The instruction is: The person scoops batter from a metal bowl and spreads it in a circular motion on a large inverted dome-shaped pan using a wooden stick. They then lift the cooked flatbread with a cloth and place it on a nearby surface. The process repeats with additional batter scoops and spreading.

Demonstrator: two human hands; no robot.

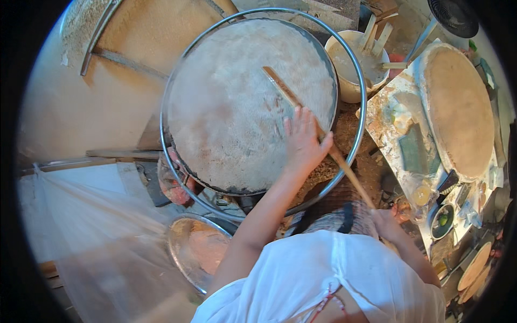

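A long wooden stick (353, 177) slants across a round grey, clay-smeared disc (226, 102). Its flat far end lies over the disc's surface. Across the middle of the stick is my left hand (307, 139), fingers stretched forward over it and thumb on the right side; the hand grips it from above. Lower right, my right hand (385, 223) is closed around the near part of the stick, its fingers partly hidden. A shiny metal hoop (362, 75) encircles the disc, with a gap on the right side. My left forearm passes over the hoop's near edge.
A whitish bucket (350, 91) holding wooden sticks stands beyond the hoop. To the right, a cluttered white board (401, 118) carries an oval clay-coloured slab (458, 107). A metal basin (186, 237) with pinkish material sits near my left arm, beside translucent plastic sheeting (113, 242).
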